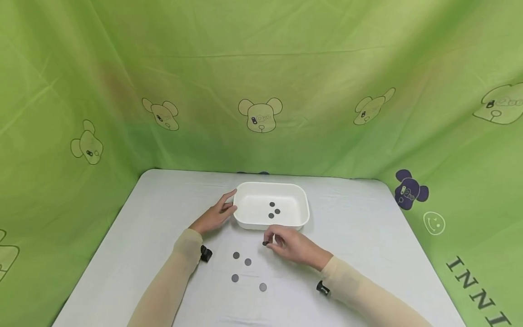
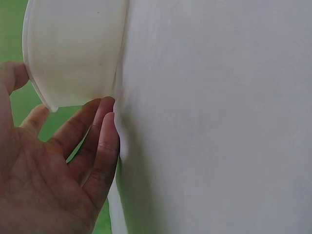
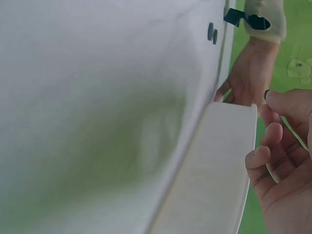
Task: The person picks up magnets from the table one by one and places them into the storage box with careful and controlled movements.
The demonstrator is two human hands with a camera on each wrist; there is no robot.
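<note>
A white rectangular basin stands towards the back of the table, with three small dark discs on its floor. At its left end my left hand touches the rim and outer wall; in the left wrist view the fingers look fairly straight against the side. My right hand is just in front of the basin's near wall, pinching a small dark disc between thumb and fingertips. In the right wrist view only the edge of that disc shows beside the thumb.
Several more dark discs lie flat on the white-covered table, between my forearms and nearer to me than the basin. Green cloth with bear-head prints surrounds the back and sides. Each wrist wears a black strap mount.
</note>
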